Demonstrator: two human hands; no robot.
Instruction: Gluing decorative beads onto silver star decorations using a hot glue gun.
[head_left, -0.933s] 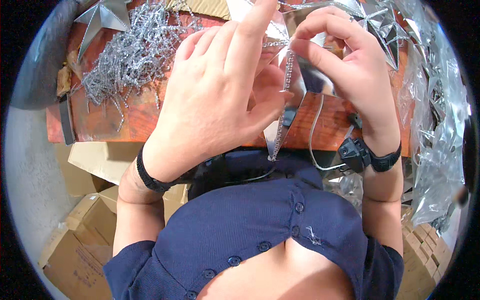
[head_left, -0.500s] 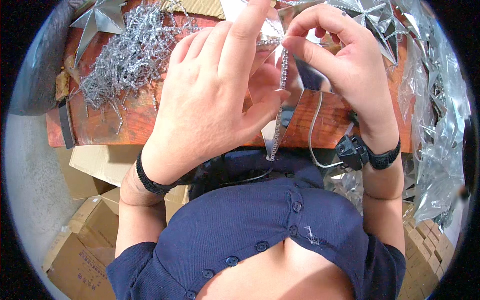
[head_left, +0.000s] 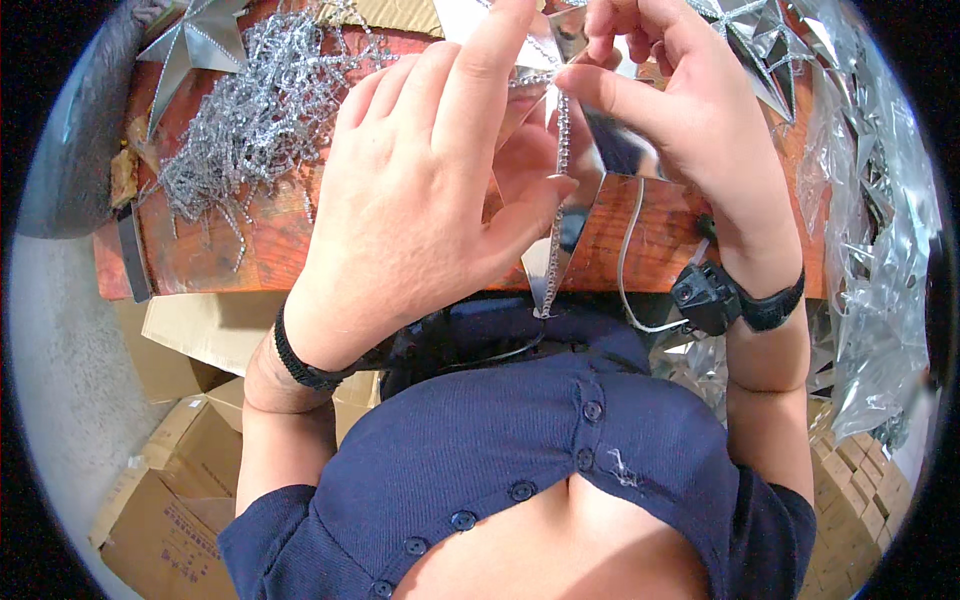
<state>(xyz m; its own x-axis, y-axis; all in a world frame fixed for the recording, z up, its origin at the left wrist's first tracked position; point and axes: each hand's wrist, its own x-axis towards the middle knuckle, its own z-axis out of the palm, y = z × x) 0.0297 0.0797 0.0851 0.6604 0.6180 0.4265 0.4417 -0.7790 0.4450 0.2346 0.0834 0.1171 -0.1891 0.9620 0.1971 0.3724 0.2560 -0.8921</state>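
Note:
A silver mirror-finish star (head_left: 572,225) lies in front of me, one point reaching past the table's near edge. A strip of silver bead trim (head_left: 562,140) runs down the ridge of that point. My left hand (head_left: 415,190) is on the star's left, its thumb pressed on the trimmed ridge and its index finger stretched away over the upper arm. My right hand (head_left: 690,110) touches the star's centre with its thumb tip; its bent fingers are apart from the thumb. Some left fingertips are hidden.
A tangled heap of silver bead strands (head_left: 250,125) covers the table's left part, beside another silver star (head_left: 195,45). More stars (head_left: 760,45) and clear plastic wrapping (head_left: 880,250) are at right. Cardboard boxes (head_left: 165,500) stand below left. A white cord (head_left: 625,255) hangs over the edge.
My right index finger has parted from the thumb and moved up, while the thumb stays at the star's centre. My left hand keeps almost the same place.

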